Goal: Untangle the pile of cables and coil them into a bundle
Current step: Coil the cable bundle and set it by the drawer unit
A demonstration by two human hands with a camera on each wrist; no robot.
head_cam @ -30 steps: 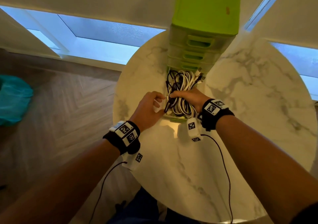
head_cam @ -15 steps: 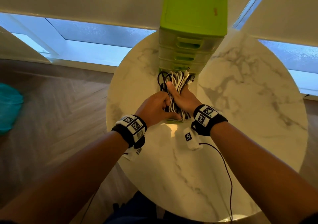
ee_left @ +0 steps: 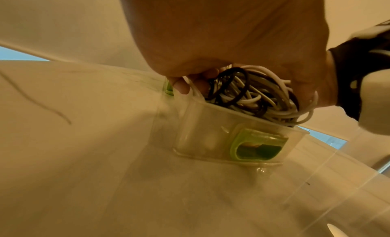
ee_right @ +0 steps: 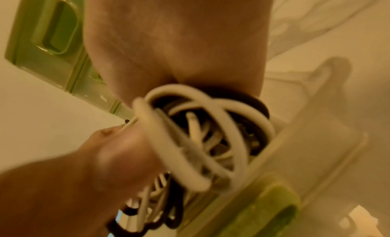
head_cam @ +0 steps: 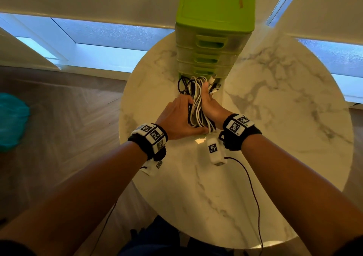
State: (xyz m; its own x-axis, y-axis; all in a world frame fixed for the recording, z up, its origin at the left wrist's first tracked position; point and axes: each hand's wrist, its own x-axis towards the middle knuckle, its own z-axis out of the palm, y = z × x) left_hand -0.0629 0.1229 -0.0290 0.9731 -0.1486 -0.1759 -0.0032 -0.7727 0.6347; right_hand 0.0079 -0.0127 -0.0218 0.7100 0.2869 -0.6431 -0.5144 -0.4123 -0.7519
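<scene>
A bundle of white and black cables (head_cam: 197, 106) lies lengthwise in a clear pulled-out drawer (ee_left: 211, 140) with a green handle (ee_left: 259, 145), at the foot of a green drawer unit (head_cam: 214, 20). My left hand (head_cam: 181, 115) grips the bundle's left side, fingers curled over it and thumb along its near end. My right hand (head_cam: 208, 105) holds the right side with the thumb pointing up along the loops; its fingers are hidden. In the wrist views the cable loops (ee_left: 253, 94) (ee_right: 200, 140) stick up above the drawer's rim between both palms.
The drawer unit stands at the far middle of a round marble table (head_cam: 275, 118), whose edge falls to wooden floor on the left. A sensor pod (head_cam: 214, 150) with a thin dark wire hangs under my right wrist. A teal object (head_cam: 11, 122) lies on the floor.
My left hand has moved right from beside the drawer onto the bundle. My right hand has turned from lying over the bundle to holding its right side. The loops are squeezed narrower.
</scene>
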